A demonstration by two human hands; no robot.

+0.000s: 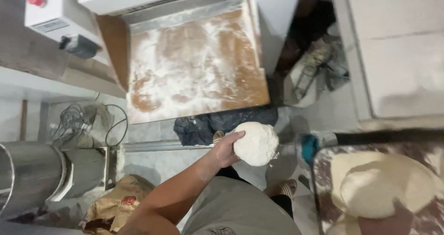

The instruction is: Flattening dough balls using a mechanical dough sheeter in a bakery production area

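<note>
Head camera, looking straight down: the left hand [225,149] cups a round, pale ball of floured dough [255,143] at the picture's centre, fingers curled over its top and left side, holding it in the air above the floor and in front of the person's grey shorts [236,209]. The ball looks soft and fairly heavy, likely to sag or stick if pinched; a broad palm under its belly seems the safest hold. At four o'clock a wide, flattened sheet of pale dough [384,184] drapes over what seems to be the right hand [381,221], a dark shape at the bottom edge; how its fingers lie cannot be told. That sheet looks limp and easily torn.

At twelve o'clock lies the flour-dusted brown belt of a dough-rolling machine [194,68], framed by white metal housing. A white control box with a red button [46,8] sits at ten o'clock. A shiny steel drum [32,175] stands at eight o'clock, a crumpled brown paper sack [115,205] beside it. Dark cloth [208,124] lies on the pale, flour-strewn floor [152,163] below the belt.
</note>
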